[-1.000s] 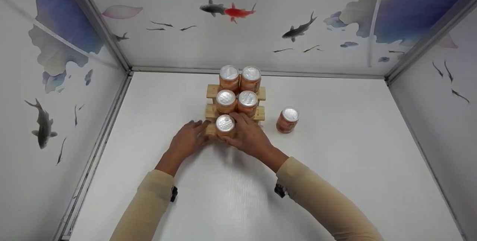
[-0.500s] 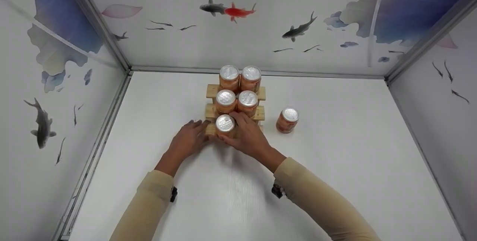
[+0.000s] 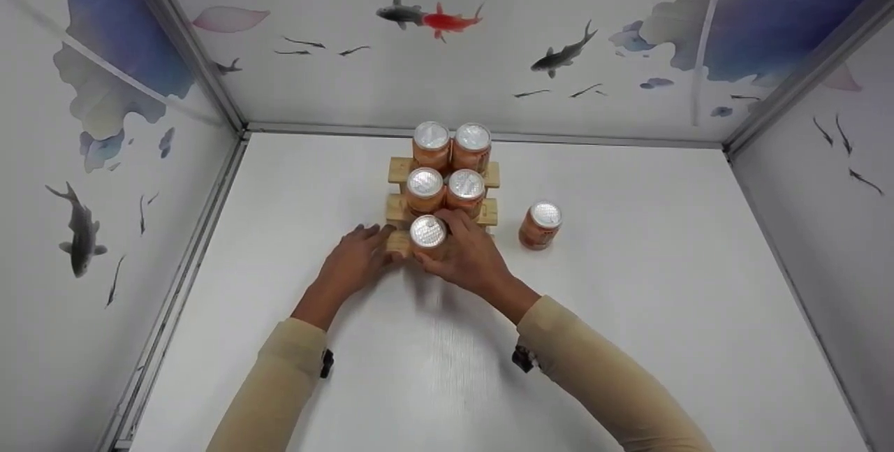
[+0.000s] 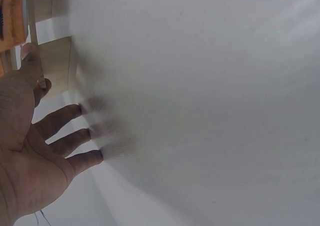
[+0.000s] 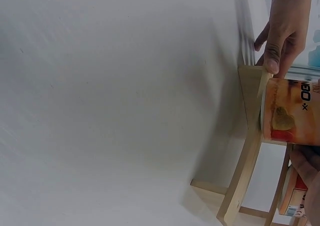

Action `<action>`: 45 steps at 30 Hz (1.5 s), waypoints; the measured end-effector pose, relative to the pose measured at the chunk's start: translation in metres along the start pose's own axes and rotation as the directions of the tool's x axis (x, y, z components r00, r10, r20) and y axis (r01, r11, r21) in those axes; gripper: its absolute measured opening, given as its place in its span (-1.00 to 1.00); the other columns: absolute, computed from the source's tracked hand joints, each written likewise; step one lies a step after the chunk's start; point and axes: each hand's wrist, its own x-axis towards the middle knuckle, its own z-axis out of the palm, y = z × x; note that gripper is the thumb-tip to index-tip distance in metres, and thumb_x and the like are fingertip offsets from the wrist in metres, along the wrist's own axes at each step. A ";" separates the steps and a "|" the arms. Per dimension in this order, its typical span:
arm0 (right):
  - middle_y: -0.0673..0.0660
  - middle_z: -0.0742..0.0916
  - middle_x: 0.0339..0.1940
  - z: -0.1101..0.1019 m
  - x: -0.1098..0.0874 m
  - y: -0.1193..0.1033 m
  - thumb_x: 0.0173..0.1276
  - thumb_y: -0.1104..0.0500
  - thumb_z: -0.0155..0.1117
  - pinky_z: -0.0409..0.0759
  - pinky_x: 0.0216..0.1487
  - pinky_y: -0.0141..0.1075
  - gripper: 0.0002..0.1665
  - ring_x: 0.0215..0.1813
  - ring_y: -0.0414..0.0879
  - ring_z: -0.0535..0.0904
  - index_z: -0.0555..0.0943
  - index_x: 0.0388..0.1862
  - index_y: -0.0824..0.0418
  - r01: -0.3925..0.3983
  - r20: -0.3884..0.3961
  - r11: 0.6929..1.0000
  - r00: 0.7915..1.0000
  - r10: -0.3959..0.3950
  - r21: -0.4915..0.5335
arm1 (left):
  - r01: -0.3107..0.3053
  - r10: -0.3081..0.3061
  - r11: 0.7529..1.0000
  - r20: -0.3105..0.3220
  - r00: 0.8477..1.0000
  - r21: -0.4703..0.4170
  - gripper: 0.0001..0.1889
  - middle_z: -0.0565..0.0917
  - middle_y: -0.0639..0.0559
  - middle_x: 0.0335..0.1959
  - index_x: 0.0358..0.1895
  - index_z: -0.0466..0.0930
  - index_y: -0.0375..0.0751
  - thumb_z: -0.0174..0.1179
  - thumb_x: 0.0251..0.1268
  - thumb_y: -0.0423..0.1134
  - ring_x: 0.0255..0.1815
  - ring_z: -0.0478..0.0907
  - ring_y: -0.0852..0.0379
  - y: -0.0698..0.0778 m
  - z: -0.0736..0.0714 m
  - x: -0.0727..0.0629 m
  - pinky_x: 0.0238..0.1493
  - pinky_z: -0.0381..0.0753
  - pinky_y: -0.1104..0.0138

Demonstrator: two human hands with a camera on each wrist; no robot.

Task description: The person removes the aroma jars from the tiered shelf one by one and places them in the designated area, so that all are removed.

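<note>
Since the earlier head view, the front can [image 3: 427,231] has shifted slightly to the right along the lowest step of the three-step wooden rack [image 3: 397,209]; the other cans show no evident change. The right hand [image 3: 475,253] grasps this can, thumb and fingers curled about its orange-labelled side. The left hand [image 3: 355,261] pinches the rack's left end between thumb and index finger, the other fingers extended towards the worktop [image 3: 698,263]. Rear cans [image 3: 431,148] and middle cans [image 3: 424,190] stand upright in side-by-side pairs on the two upper steps. The front can occupies the left part of its step; the right wrist view shows bare board beside it. The lone can [image 3: 539,228] stands upright on the worktop, right of the rack. By inference, loading is nearly complete: four cans appear settled, the fifth is being adjusted, and the sixth is left.
</note>
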 end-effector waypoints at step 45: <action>0.21 0.75 0.16 -0.052 -0.044 0.046 0.24 -0.02 0.78 0.85 0.15 0.04 -0.13 0.16 0.07 0.78 0.57 0.40 0.27 -0.031 -0.030 0.999 0.999 0.032 0.025 | 0.009 -0.005 0.997 0.066 0.998 -0.071 -0.29 0.46 -0.43 0.63 0.71 0.36 -0.08 0.19 0.70 0.17 0.70 0.31 -0.54 -0.001 -0.005 0.001 0.66 0.35 -0.37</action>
